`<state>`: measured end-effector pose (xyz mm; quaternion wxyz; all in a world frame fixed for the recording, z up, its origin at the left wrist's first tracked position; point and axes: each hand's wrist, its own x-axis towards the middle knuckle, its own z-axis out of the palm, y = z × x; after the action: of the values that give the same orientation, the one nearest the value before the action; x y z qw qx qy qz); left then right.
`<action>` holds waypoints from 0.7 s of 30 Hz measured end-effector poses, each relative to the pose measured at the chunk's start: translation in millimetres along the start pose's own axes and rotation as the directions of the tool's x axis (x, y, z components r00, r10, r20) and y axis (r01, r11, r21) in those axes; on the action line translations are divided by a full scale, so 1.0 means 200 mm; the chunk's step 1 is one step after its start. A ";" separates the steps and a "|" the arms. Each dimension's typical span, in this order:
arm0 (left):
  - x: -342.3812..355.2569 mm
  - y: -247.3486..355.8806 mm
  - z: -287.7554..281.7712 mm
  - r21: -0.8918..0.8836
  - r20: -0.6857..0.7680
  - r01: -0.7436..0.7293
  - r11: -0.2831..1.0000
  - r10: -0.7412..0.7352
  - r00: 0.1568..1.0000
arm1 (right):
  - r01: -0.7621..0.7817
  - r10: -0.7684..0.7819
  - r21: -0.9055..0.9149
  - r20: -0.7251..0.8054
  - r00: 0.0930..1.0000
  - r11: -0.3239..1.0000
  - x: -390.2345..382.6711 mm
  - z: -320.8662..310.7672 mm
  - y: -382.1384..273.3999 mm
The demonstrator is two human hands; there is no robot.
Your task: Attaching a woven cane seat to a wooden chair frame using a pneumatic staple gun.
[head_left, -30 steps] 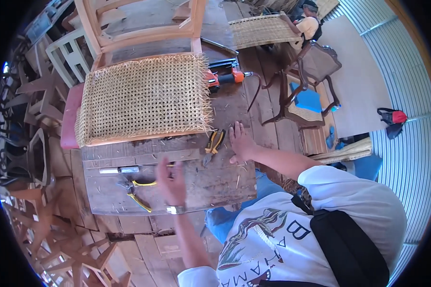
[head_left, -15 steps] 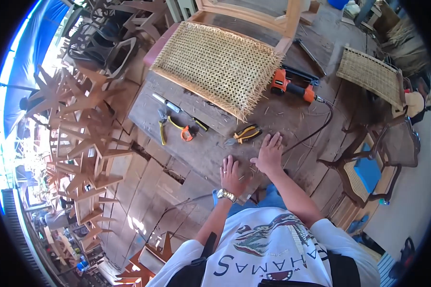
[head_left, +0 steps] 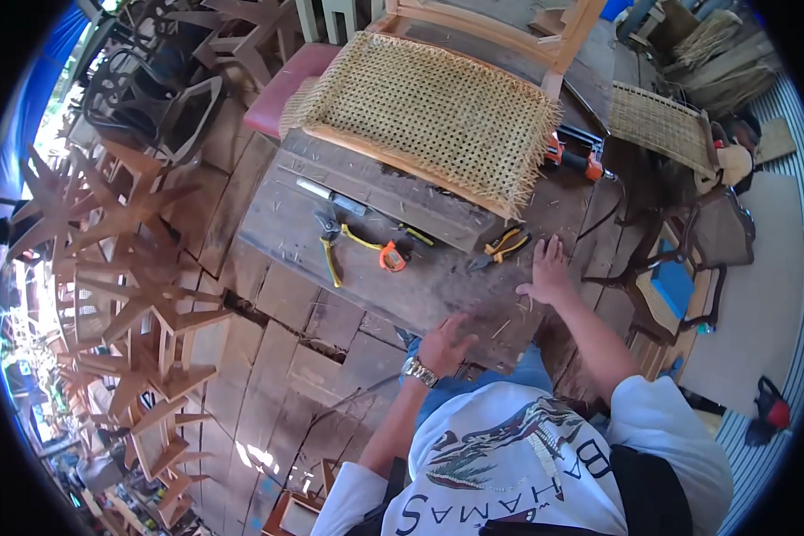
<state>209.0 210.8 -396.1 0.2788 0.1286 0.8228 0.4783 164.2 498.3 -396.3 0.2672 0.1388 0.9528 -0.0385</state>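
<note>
My right hand (head_left: 549,272) rests on the wooden worktop (head_left: 438,299), fingers spread, holding nothing. Just left of its fingertips lie yellow-and-black pliers (head_left: 502,247). My left hand (head_left: 445,347), with a metal watch at the wrist, is at the worktop's near edge, empty, its thumb apart from its fingers. Farther left are cutters (head_left: 329,228) with yellow handles, beside an orange tape-measure-like piece (head_left: 391,257). Behind them lie a black-and-yellow-handled tool (head_left: 415,235) and a pale, slim tool (head_left: 330,196). Beyond, a chair frame has a woven cane seat (head_left: 438,116) with frayed strand ends along its edge.
An orange-and-black nail gun (head_left: 585,163) with a hose lies right of the cane seat. A pink cushioned seat (head_left: 299,85) is behind on the left. Star-shaped wooden pieces (head_left: 143,286) are stacked at left. Dark carved chair frames (head_left: 661,277) with a blue pad stand at right.
The view has shifted, so the worktop sits differently in the picture. My left hand has drawn back to the worktop's near edge. My right hand stays spread on the wood near the pliers.
</note>
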 end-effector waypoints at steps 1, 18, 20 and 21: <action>-0.03 -0.03 -0.08 -0.046 0.071 0.108 0.993 -0.105 0.992 | -0.004 0.004 -0.018 0.002 1.000 1.000 0.00 0.01 0.00; -0.41 -0.75 -0.91 0.022 -0.324 0.143 0.990 -0.128 0.937 | -0.080 0.079 -0.086 -0.006 0.997 0.993 0.00 0.00 -0.10; -0.36 -0.62 -1.00 0.001 -0.272 0.185 0.983 -0.178 0.946 | -0.102 0.101 -0.043 -0.030 0.994 0.994 -0.01 0.01 -0.07; -0.33 -0.59 -1.04 0.015 -0.266 0.183 0.983 -0.172 0.948 | -0.125 0.125 -0.014 -0.024 0.992 0.992 0.00 0.02 -0.07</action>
<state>148.1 -29.3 -395.8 0.2061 -0.0054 0.8700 0.4479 162.3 484.1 -399.9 0.2594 0.1965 0.9455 -0.0128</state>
